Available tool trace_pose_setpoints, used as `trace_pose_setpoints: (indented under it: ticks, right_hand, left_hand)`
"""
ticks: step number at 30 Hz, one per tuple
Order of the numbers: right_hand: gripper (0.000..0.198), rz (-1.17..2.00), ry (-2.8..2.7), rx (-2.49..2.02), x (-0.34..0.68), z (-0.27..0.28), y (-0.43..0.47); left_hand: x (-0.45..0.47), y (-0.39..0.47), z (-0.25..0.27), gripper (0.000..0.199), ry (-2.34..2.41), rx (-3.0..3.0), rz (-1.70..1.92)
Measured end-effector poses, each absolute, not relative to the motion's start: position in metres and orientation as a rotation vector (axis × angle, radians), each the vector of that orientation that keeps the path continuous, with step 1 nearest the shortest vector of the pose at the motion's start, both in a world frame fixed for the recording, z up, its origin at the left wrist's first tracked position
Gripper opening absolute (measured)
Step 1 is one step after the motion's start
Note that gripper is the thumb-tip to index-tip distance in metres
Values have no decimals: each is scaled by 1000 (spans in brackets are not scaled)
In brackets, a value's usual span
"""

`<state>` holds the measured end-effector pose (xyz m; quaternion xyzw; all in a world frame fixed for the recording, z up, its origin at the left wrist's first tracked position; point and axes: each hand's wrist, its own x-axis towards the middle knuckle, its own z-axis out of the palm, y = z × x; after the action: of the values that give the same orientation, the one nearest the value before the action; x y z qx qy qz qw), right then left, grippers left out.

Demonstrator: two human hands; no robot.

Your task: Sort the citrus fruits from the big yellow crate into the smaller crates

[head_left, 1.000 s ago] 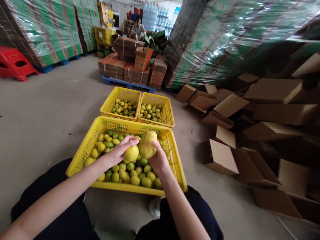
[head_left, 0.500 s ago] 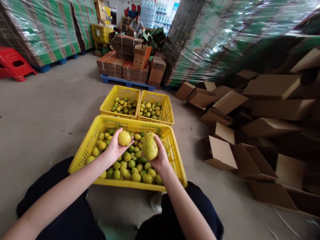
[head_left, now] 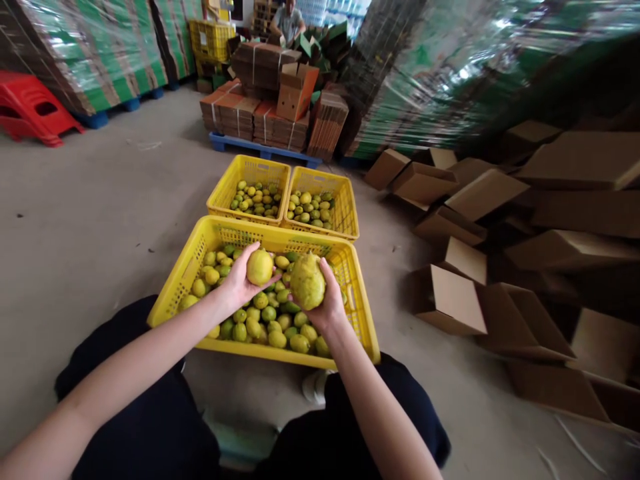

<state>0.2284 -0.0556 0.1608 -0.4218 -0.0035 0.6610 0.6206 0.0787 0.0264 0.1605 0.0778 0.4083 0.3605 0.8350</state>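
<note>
My left hand (head_left: 243, 279) cradles a smooth yellow lemon (head_left: 260, 267) in its curled fingers. A larger, bumpy yellow-green lemon (head_left: 307, 281) is gripped by my right hand (head_left: 330, 299), with the thumb along its right side. Both hands are above the big yellow crate (head_left: 235, 348), a short gap between the two fruits. Below them, yellow and green lemons (head_left: 277, 339) cover the crate's bottom; some are hidden by my hands and forearms.
Two smaller yellow crates (head_left: 220, 190) with lemons stand just beyond. Flattened cartons lie on a blue pallet (head_left: 265, 148) farther back, near a person (head_left: 289, 23). Open cardboard boxes (head_left: 453, 300) are piled at right. A red stool (head_left: 37, 110) stands far left.
The camera view has tipped slightly downward and shifted left. The large lemon in my right hand has turned to show a different side; both hands keep their fruit.
</note>
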Motion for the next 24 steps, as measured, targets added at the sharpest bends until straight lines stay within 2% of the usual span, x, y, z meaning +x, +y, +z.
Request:
trace_pose_setpoints:
  ticks: [3,8,12,16,19,21,24]
  right_hand:
    - [25,1471,-26,-904,225,162,-57]
    - [26,1465,-17,-830,221,156,-57]
    - [21,1465,32,-862,224,153,-54]
    - [24,1416,16,-901,227,157,-54]
    - [24,1418,-43,-897,225,161,-59]
    - [29,1460,-78,-906,223,163,-62]
    - [42,1563,-150,-909,220,165,-66]
  left_hand:
    - [77,23,170,16,863,184,767]
    - [73,24,178,40,750,164,669]
    - [73,29,178,33,790,158,625]
    - [73,32,178,37,833,176,611]
    - [71,30,181,32,833,250,583]
    - [69,27,184,29,814,323,568]
    - [65,25,189,38,728,433,550]
